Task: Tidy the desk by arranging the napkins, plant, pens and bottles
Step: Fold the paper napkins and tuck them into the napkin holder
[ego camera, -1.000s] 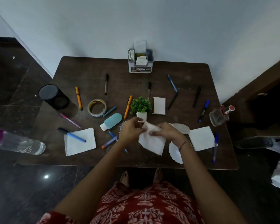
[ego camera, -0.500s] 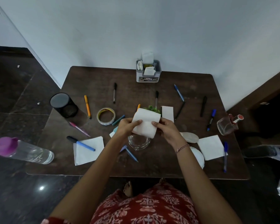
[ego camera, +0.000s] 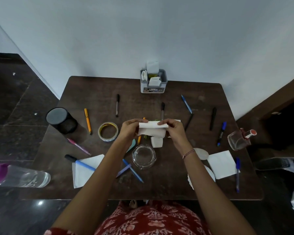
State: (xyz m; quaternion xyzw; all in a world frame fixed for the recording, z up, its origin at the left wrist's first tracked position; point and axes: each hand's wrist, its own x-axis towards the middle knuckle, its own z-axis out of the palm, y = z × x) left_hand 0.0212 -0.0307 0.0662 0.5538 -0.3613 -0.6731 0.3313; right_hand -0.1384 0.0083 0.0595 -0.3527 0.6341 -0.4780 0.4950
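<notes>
Both hands, left hand and right hand, pinch a folded napkin between them, while pens and other napkins around them lie unsorted.

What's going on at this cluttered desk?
A person is tidying it. Both hands hold a partly folded white napkin above the middle of the desk: the left hand grips its left end, the right hand pinches its right end. Two more napkins lie flat near the front, and pens and a tape roll lie scattered. A grey organizer at the back holds folded napkins.
</notes>
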